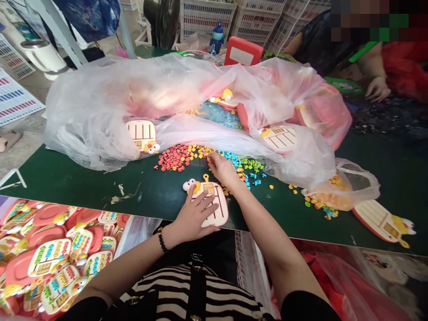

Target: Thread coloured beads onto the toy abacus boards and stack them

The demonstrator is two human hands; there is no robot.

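My left hand lies with its fingers spread on a cream toy board with a red rim, slots and a googly-eyed duck head. The board rests near the table's front edge. Beyond it, my right hand reaches into small plastic pieces, fingertips pinched together among yellow pieces. Whatever is between those fingertips is too small to make out. Red pieces are heaped left of this hand; blue pieces and green pieces lie to its right.
Clear plastic bags with more toys stretch across the green table. Filled boards are piled at lower left. Another board lies at the right edge. A co-worker's hand is at upper right, near dark pieces.
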